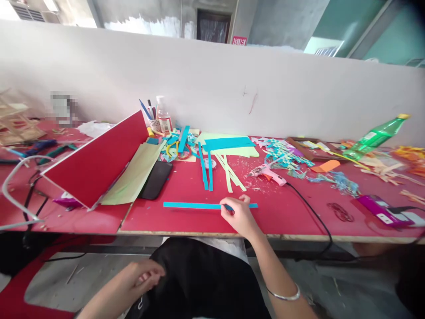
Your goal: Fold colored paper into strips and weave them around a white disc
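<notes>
Blue paper strip (192, 205), long, flat and straight-sided, runs crosswise near the front of the red table (288, 217). The person's right hand (238, 216) pinches it near its right end, thumb and forefinger drawn narrow, a short length showing beyond the fingers. A faint shadow lies beneath, though from this angle it is hard to tell whether the strip rests on the surface or sits slightly above it. The left hand (145, 275) is below the table edge, beside the black clothing (207, 277), its fingers curled loosely inward; whether it holds anything cannot be told.

Behind the strip, two narrow blue strips (202, 170) lie lengthwise, ends toward the person, just beside slim pale green strips (228, 172) that cross one another. Farther back, a broad blue sheet (229, 143) overlaps smooth pale green sheets (254, 152). To the right lie a pink glue gun (270, 174), with white crumbs around it, and a heap of crinkled, fringed scraps (282, 153).

Red surface stretches from the strip's right end to the gun's black cord (308, 204). Its left end stops short of a dark, rounded slab (156, 179), and the table's pale front edge (206, 233) runs near, roughly parallel to it.
</notes>
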